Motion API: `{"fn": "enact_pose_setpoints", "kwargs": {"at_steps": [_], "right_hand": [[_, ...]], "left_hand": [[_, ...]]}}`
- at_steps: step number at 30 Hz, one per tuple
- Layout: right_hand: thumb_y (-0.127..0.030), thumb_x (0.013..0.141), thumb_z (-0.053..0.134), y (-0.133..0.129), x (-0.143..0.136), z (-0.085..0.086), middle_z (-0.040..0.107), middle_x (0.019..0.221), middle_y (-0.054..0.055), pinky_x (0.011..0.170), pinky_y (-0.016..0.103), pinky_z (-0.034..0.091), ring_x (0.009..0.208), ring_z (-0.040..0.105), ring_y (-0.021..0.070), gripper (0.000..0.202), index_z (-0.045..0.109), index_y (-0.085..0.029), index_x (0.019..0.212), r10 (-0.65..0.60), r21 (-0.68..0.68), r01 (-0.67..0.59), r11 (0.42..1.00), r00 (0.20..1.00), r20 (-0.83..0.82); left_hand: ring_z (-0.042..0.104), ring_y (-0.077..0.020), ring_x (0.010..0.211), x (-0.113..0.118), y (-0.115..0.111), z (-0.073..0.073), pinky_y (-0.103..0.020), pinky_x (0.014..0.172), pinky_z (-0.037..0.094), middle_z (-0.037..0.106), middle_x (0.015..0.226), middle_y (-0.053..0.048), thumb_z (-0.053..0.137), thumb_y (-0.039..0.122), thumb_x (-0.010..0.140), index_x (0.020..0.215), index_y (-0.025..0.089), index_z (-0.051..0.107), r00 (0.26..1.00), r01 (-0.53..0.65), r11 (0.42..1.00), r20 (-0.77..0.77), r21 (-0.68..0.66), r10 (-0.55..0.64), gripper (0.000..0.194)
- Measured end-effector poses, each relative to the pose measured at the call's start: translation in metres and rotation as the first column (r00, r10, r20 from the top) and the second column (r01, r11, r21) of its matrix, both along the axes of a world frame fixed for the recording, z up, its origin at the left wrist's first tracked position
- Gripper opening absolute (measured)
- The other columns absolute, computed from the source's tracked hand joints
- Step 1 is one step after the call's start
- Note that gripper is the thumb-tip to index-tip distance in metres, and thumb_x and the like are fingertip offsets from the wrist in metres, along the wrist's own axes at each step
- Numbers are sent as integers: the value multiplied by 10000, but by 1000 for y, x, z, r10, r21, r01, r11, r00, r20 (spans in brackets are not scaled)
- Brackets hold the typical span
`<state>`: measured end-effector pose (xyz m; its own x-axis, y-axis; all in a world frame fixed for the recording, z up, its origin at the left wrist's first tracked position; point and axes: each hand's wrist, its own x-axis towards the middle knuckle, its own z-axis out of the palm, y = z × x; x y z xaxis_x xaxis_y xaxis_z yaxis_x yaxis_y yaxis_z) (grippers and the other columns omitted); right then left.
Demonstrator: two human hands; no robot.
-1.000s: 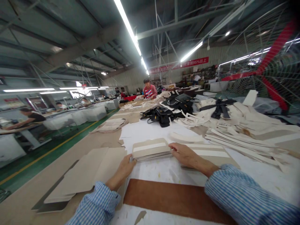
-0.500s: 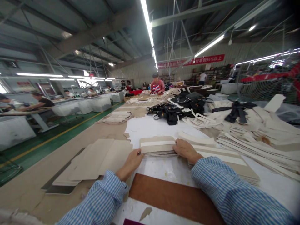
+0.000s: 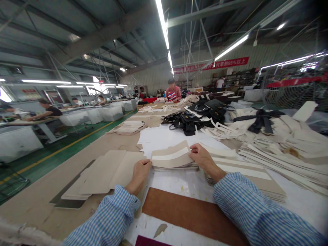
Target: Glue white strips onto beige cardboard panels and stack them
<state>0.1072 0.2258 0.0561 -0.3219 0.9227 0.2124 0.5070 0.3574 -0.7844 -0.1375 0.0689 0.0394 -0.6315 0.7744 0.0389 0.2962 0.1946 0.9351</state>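
Observation:
A beige panel with a white strip [image 3: 170, 155] lies over a stack of like panels [image 3: 176, 168], its right end lifted and curved. My right hand [image 3: 203, 160] pinches that raised right edge between thumb and fingers. At the panel's left edge, my left hand [image 3: 140, 172] has its fingers closed on the corner. To the left, several plain beige panels [image 3: 102, 174] are fanned out over dark grey ones. Another stack of striped panels [image 3: 246, 174] lies to the right, partly behind my right forearm.
A brown sheet [image 3: 189, 215] lies nearest me, with a dark purple piece [image 3: 148, 241] below it. Black straps and parts [image 3: 187, 119] and cream pieces [image 3: 271, 157] are heaped right. A person [image 3: 172, 91] is at the table's far end.
The top panel's right end has risen off the stack and bent upward with my right hand. My left hand has shifted slightly left and up.

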Motion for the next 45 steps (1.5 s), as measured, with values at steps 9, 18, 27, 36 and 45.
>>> {"fn": "enact_pose_setpoints", "kwargs": {"at_steps": [9, 18, 27, 36, 45], "right_hand": [[-390, 746, 746, -86, 84, 36, 646, 824, -29, 676, 294, 526, 741, 627, 161, 405, 561, -242, 1075, 76, -35, -104, 994, 883, -464], [-522, 767, 818, -182, 212, -12, 716, 817, 20, 472, 288, 515, 654, 669, 213, 542, 611, -274, 1203, -113, -447, -14, 894, 960, -256], [-446, 790, 585, -205, 211, -53, 665, 708, -13, 614, 354, 529, 654, 675, 225, 309, 616, -267, 1040, -45, -319, 100, 942, 983, 176], [-379, 800, 537, -208, 205, -51, 670, 676, -1, 590, 348, 456, 608, 669, 233, 252, 661, -278, 994, -20, -195, 92, 976, 939, 343], [-476, 881, 589, -214, 226, -42, 691, 658, -10, 587, 352, 468, 603, 665, 228, 249, 698, -294, 1011, 35, -260, 45, 965, 954, 298]], "left_hand": [[657, -137, 790, 36, -36, 36, -276, 734, 549, 696, 937, -19, 813, 337, 860, 1040, 148, 686, 961, 33, 995, 272, 92, -56, 290], [616, -167, 628, 116, -141, 5, -283, 569, 460, 639, 765, 26, 726, 395, 704, 1153, 218, 668, 924, 347, 928, 219, -133, -314, 486], [659, -174, 679, 122, -161, -27, -318, 582, 537, 612, 1017, -31, 584, 259, 789, 1215, 252, 698, 859, 347, 891, -283, -291, -427, 441], [660, -195, 716, 110, -159, -35, -337, 616, 566, 619, 1051, -42, 595, 282, 848, 1261, 281, 677, 811, 371, 870, -343, -326, -474, 421], [702, -258, 906, 112, -161, -39, -415, 810, 634, 602, 1164, -73, 620, 473, 918, 1276, 286, 679, 748, 246, 923, -548, -294, -374, 408]]}}
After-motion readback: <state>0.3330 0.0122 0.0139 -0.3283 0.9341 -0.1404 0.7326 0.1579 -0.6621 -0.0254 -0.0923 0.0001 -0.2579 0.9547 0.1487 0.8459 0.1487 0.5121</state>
